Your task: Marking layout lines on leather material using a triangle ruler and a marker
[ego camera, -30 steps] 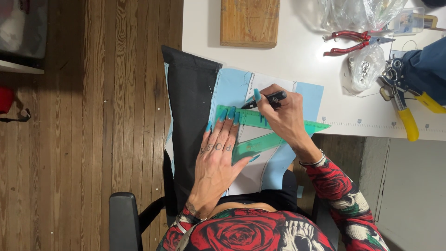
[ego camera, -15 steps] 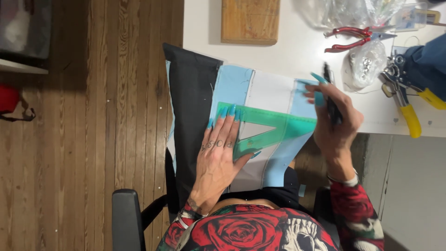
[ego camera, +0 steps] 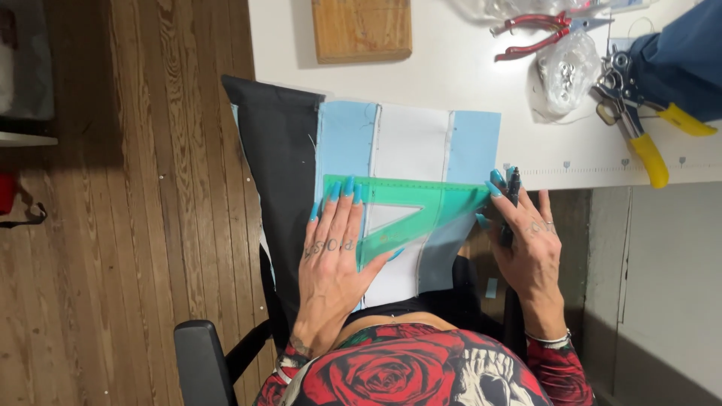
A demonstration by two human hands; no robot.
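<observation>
Meanwhile, a person's left hand (ego camera: 331, 252) is pressing flat, fingers spread, on a translucent green plastic set square (ego camera: 406, 210) lying across a light-blue and white panelled fabric piece (ego camera: 410, 143) at the near edge of the white tabletop (ego camera: 466, 83). Their right hand (ego camera: 526, 240) is closing its grip around a black marker pen (ego camera: 513, 197), fingertips touching the square's right end. Any easing of that pressing palm could be letting the square slide on the cloth. Further back, a clear plastic bag (ego camera: 565, 75) is holding small metal rings
</observation>
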